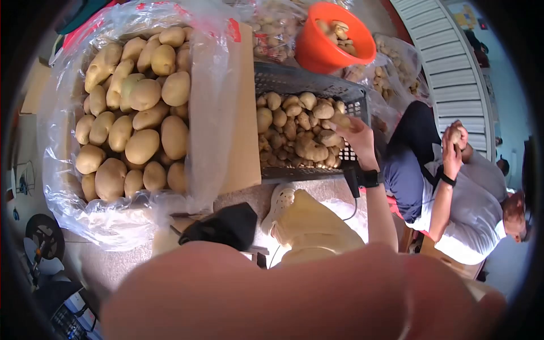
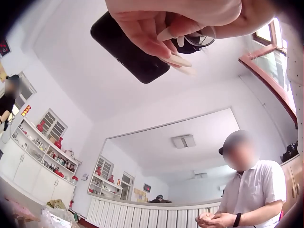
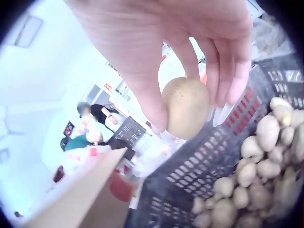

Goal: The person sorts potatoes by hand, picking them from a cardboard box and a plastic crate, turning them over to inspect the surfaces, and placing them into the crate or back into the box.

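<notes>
In the right wrist view my right hand [image 3: 199,57] grips a round, smooth potato [image 3: 186,108] between thumb and fingers. From the head view, that same hand [image 1: 358,136] is over the right side of a black plastic crate [image 1: 306,73] of small, knobbly potatoes [image 1: 310,148]. My left hand [image 2: 175,23] shows only in the left wrist view, its fingers curled against a flat black phone-shaped object [image 2: 137,52]. To the crate's left stands a plastic-lined cardboard box [image 1: 238,107] full of larger potatoes [image 1: 141,146].
An orange bucket [image 1: 317,48] with a few potatoes stands behind the crate, beside clear bags [image 1: 391,76] of potatoes. A person [image 1: 470,209] in a white shirt sits at the right, hands together. A black object [image 1: 224,226] lies near the box's front.
</notes>
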{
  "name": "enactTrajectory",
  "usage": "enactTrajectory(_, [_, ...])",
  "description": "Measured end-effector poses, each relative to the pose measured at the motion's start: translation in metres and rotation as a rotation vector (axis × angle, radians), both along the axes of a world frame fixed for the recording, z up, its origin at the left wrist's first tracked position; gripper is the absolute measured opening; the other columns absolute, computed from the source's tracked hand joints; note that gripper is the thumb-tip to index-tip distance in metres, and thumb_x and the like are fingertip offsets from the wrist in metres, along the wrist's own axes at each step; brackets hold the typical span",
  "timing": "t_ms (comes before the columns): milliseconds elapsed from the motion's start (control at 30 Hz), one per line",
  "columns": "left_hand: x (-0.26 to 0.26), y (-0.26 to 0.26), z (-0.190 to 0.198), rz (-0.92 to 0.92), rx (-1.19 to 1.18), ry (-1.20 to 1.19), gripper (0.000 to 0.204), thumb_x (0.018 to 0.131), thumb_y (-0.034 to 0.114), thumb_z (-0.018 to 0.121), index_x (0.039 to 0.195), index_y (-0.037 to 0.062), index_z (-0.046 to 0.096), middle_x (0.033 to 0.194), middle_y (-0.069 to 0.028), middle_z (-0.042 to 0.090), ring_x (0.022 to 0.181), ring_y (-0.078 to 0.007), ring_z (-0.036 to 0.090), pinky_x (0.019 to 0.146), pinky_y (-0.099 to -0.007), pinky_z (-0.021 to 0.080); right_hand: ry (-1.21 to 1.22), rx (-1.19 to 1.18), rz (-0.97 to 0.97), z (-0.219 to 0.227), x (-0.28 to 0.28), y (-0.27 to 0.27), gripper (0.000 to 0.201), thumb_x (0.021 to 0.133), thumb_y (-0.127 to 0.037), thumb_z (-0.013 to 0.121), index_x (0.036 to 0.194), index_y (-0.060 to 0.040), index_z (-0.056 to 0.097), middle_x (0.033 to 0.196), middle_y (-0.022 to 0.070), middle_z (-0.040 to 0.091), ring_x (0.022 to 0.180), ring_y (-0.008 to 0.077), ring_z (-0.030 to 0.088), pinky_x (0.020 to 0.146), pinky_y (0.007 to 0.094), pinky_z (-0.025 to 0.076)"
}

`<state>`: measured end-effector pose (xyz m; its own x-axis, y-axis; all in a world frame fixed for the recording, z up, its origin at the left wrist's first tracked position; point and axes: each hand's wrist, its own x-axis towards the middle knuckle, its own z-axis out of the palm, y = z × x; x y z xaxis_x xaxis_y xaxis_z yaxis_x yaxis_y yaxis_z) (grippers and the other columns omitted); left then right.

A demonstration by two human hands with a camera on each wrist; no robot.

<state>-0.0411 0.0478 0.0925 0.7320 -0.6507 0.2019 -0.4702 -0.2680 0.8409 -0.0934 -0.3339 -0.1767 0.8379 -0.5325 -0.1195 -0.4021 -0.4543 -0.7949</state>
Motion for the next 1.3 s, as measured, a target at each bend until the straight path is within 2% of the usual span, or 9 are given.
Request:
enactTrajectory(133, [-0.015,0.002,0.030,-0.113,0.060,0.027,0.036,0.062,0.007,0.073,0.096,-0.0025,0.063,0.079,-0.0108,0.062,0.062,-0.0187,0.056,0.059,-0.0293,0.045,0.014,0.392,-0.019,0.061,-0.003,0.067,0.044,0.080,-0.022,0.075,0.116,-0.0006,0.062,0.102,0.0028,0.066,0.089,0.0082,0.060,0.079,0.0213,0.047])
enactTrajectory(167, [-0.019,-0.015,0.005,-0.031,-0.336,-0.438,0.029,0.067,0.001,0.066,0.096,-0.0035,0.064,0.076,-0.0085,0.062,0.059,-0.0183,0.057,0.057,-0.0297,0.046,0.048,0.466,-0.019,0.069,-0.009,0.079,0.041,0.082,-0.023,0.072,0.115,-0.0016,0.061,0.104,0.0023,0.065,0.092,0.0090,0.060,0.080,0.0222,0.047])
enactTrajectory(267, [0.009,-0.041,-0.047,0.029,-0.475,-0.722,0.026,0.074,0.000,0.049,0.096,-0.0004,0.063,0.067,-0.0066,0.059,0.058,-0.0198,0.058,0.053,-0.0305,0.044,-0.056,0.574,-0.061,0.097,-0.018,0.100,0.051,0.080,-0.033,0.075,0.114,0.0022,0.059,0.097,0.0040,0.063,0.084,0.0091,0.061,0.078,0.0223,0.049])
enactTrajectory(333, [0.021,-0.048,-0.061,0.010,-0.218,-0.530,0.019,0.072,0.007,0.057,0.090,0.0128,0.060,0.071,-0.0043,0.058,0.057,-0.0260,0.057,0.055,-0.0388,0.046,-0.041,0.701,-0.094,0.111,-0.023,0.109,0.056,0.083,-0.037,0.071,0.119,0.0030,0.055,0.102,0.0048,0.062,0.086,0.0114,0.063,0.079,0.0231,0.049])
enactTrajectory(433, [0.024,-0.052,-0.079,0.024,0.009,-0.515,0.026,0.078,0.003,0.050,0.103,0.0068,0.058,0.073,-0.0105,0.057,0.069,-0.0311,0.058,0.060,-0.0347,0.047,-0.100,0.798,-0.059,0.137,-0.025,0.132,0.053,0.089,-0.041,0.063,0.119,0.0019,0.054,0.105,0.0084,0.064,0.090,0.0144,0.065,0.080,0.0239,0.049])
enactTrajectory(700, [0.017,-0.057,-0.101,0.020,0.165,-0.390,0.031,0.086,0.015,0.056,0.116,0.0078,0.054,0.105,-0.0126,0.058,0.100,-0.0328,0.056,0.083,-0.0419,0.046,-0.161,1.133,0.078,0.131,-0.032,0.155,0.049,0.097,-0.045,0.047,0.128,-0.0083,0.049,0.114,0.0118,0.064,0.099,0.0149,0.061,0.088,0.0285,0.045])
enactTrajectory(767, [0.017,-0.057,-0.103,-0.144,0.110,-0.253,0.043,0.085,0.021,0.062,0.125,0.0104,0.050,0.112,-0.0130,0.058,0.107,-0.0330,0.056,0.087,-0.0409,0.046,-0.160,1.164,0.072,0.127,-0.033,0.154,0.049,0.097,-0.046,0.045,0.128,-0.0086,0.048,0.115,0.0118,0.064,0.100,0.0146,0.060,0.088,0.0285,0.045])
enactTrajectory(967, [0.013,-0.065,-0.109,-0.216,0.102,-0.381,0.062,0.077,0.026,0.071,0.132,0.0141,0.046,0.110,-0.0073,0.056,0.102,-0.0277,0.057,0.080,-0.0395,0.049,-0.167,1.208,0.160,0.131,-0.035,0.152,0.060,0.099,-0.055,0.023,0.134,-0.0086,0.041,0.117,0.0145,0.063,0.105,0.0172,0.059,0.094,0.0317,0.044])
enactTrajectory(1300, [0.011,-0.075,-0.116,-0.243,0.051,-0.231,0.059,0.074,0.025,0.075,0.126,0.0093,0.051,0.109,-0.0127,0.060,0.094,-0.0294,0.060,0.076,-0.0362,0.051,-0.134,1.270,0.227,0.124,-0.037,0.159,0.059,0.100,-0.054,0.020,0.136,-0.0118,0.040,0.122,0.0083,0.057,0.108,0.0174,0.058,0.092,0.0365,0.047])
